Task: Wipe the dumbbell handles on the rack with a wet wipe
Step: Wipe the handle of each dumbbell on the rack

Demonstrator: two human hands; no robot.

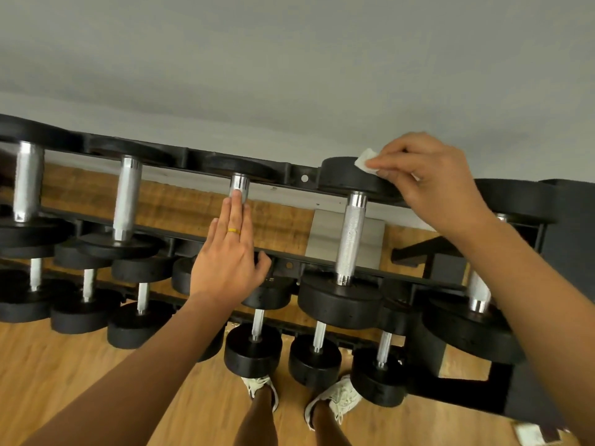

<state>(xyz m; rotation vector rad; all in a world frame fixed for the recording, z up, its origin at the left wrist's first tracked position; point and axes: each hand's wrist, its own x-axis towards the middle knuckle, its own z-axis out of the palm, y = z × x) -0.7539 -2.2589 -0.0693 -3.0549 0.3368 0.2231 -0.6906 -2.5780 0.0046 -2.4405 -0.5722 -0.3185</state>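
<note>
A black two-tier rack [299,180] holds several black dumbbells with chrome handles. My right hand [431,181] pinches a folded white wet wipe [365,162] above the far weight plate [347,175] of the dumbbell whose knurled handle [351,235] lies right of centre. My left hand [230,252], with a yellow ring, lies flat with straight fingers along the neighbouring handle [240,185], covering most of it; only the far chrome end shows.
Two more top-tier handles [127,197] [27,180] lie to the left. Smaller dumbbells [254,346] fill the lower tier. A grey wall rises behind the rack. My feet in white shoes [341,397] stand on the wooden floor under it.
</note>
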